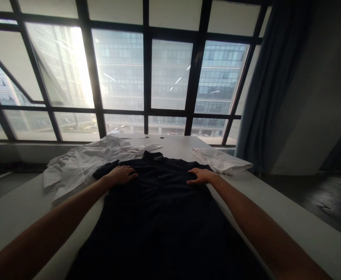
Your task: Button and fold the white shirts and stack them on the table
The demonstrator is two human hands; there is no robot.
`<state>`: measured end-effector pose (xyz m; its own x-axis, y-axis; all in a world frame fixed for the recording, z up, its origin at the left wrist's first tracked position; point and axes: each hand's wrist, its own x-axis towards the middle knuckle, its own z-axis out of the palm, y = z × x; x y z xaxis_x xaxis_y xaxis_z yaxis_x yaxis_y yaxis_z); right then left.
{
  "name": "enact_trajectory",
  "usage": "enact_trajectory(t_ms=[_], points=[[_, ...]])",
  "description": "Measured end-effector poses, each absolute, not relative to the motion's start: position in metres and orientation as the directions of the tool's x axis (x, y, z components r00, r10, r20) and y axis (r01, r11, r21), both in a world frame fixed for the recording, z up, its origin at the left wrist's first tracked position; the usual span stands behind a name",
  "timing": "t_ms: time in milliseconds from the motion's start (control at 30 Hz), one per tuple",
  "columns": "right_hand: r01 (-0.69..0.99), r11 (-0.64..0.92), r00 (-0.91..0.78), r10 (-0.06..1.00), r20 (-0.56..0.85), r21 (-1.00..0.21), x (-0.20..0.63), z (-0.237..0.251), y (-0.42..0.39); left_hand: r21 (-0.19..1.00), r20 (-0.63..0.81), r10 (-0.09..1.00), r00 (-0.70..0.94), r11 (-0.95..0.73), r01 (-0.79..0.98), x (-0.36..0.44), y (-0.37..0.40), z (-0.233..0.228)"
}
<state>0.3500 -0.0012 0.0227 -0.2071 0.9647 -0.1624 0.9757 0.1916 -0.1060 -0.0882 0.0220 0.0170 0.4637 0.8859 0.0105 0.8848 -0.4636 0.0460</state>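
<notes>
A dark shirt point(159, 206) lies flat on the white table point(304, 229), collar pointing away from me toward the window. My left hand point(121, 174) rests palm down on its left shoulder, fingers spread. On the right shoulder, my right hand point(200, 175) also lies flat with fingers apart. Neither hand grips the cloth.
A heap of crumpled white garments point(79, 167) lies left of the dark shirt. A folded white garment point(221, 160) sits at the far right of the table. Large windows point(147, 77) stand behind, a dark curtain point(266, 89) at the right.
</notes>
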Motion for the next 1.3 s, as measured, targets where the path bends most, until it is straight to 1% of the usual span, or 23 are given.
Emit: enact_trajectory(t_ms=[67,167,233,333,433,500,567,633,700,767,833,900,967,1033,1067,1133,1167,1233,1300], points=[[0.98,0.175,-0.189,0.968,-0.166,-0.097,0.336,0.036,0.009,0.05,0.042,0.9,0.435,-0.436,0.898,-0.085,0.04,0.016],[0.976,0.185,-0.194,0.979,-0.066,-0.117,0.304,0.043,0.036,0.04,0.032,0.916,0.401,-0.402,0.915,-0.079,0.066,0.013],[0.969,0.203,-0.206,0.978,-0.011,-0.138,0.282,0.039,0.057,0.029,0.058,0.932,0.357,-0.359,0.933,-0.072,0.078,0.012],[0.966,0.212,-0.213,0.977,0.01,-0.147,0.254,0.027,0.088,0.003,0.084,0.955,0.284,-0.285,0.958,-0.058,0.093,0.013],[0.986,0.144,-0.143,0.99,0.017,-0.089,0.237,0.021,0.118,0.016,0.119,0.973,0.197,-0.201,0.98,-0.042,0.11,0.015],[0.992,0.071,-0.07,0.997,0.021,-0.102,0.23,0.023,0.139,0.044,0.153,0.976,0.156,-0.164,0.985,-0.03,0.127,0.017],[0.979,0.024,-0.016,0.999,0.043,-0.201,0.224,0.025,0.161,0.145,0.205,0.973,0.102,-0.134,0.98,-0.016,0.147,0.02],[0.939,0.008,0.022,0.996,0.084,-0.343,0.217,0.023,0.18,0.316,0.232,0.973,0.001,-0.076,0.946,-0.001,0.167,0.023],[0.884,0.004,0.062,0.99,0.125,-0.468,0.21,0.014,0.196,0.473,0.201,0.973,-0.115,0.006,0.881,0.011,0.186,0.023],[0.837,0.004,0.098,0.983,0.158,-0.547,0.205,0.0,0.207,0.534,0.156,0.972,-0.176,0.067,0.843,0.019,0.2,0.018],[0.807,0.019,0.121,0.973,0.196,-0.59,0.203,-0.014,0.213,0.548,0.149,0.973,-0.178,0.069,0.834,0.022,0.208,0.01],[0.762,0.058,0.132,0.961,0.243,-0.645,0.206,-0.026,0.215,0.561,0.187,0.974,-0.13,0.003,0.828,0.02,0.212,0.001],[0.65,0.116,0.145,0.951,0.272,-0.751,0.213,-0.033,0.215,0.599,0.262,0.963,-0.07,-0.105,0.794,0.014,0.212,-0.008],[0.442,0.158,0.152,0.957,0.248,-0.883,0.221,-0.035,0.215,0.68,0.339,0.94,-0.041,-0.215,0.701,0.007,0.209,-0.014],[0.317,0.16,0.142,0.966,0.214,-0.935,0.224,-0.034,0.214,0.738,0.361,0.932,-0.04,-0.259,0.624,0.003,0.207,-0.016],[0.089,0.121,0.085,0.988,0.129,-0.989,0.231,-0.03,0.212,0.87,0.349,0.936,-0.053,-0.302,0.389,-0.003,0.202,-0.02],[0.01,0.093,0.049,0.994,0.093,-0.996,0.234,-0.028,0.211,0.923,0.32,0.946,-0.058,-0.298,0.243,-0.006,0.199,-0.021],[-0.079,0.052,-0.002,0.999,0.052,-0.996,0.237,-0.025,0.208,0.968,0.246,0.968,-0.057,-0.248,-0.032,-0.009,0.193,-0.023],[-0.106,0.051,-0.024,0.998,0.054,-0.993,0.239,-0.024,0.206,0.956,0.192,0.98,-0.055,-0.199,-0.214,-0.01,0.189,-0.024]])
